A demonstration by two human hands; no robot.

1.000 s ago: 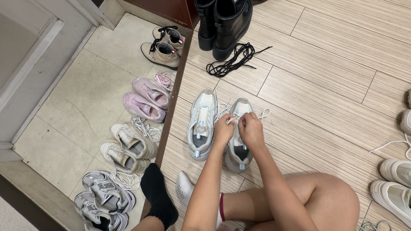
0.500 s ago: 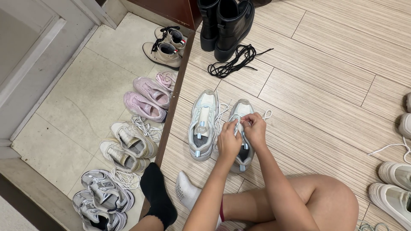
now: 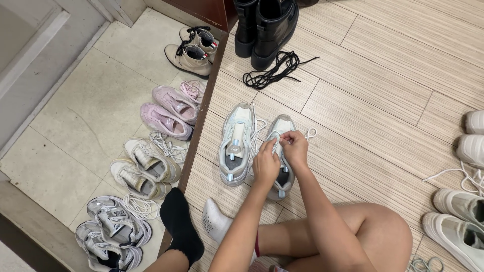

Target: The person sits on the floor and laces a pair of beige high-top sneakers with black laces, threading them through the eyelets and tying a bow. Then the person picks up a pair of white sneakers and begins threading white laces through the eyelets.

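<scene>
The pale grey sneaker [image 3: 280,151] is being laced on the wooden floor [image 3: 383,100], its twin [image 3: 236,143] just beside it at nine o'clock. The white lace [image 3: 276,142] is pinched by the closed grip of the left hand [image 3: 265,165] and the right hand [image 3: 295,147] alike. An eyelet could be skipped, or the loose end [image 3: 310,133] at two o'clock pulled through, should the pinch slacken.

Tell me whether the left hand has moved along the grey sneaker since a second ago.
Yes. The left hand has slid back from the toe toward the sneaker's tongue, nearer the person's knee; the neighbouring sneaker stayed put.
</scene>
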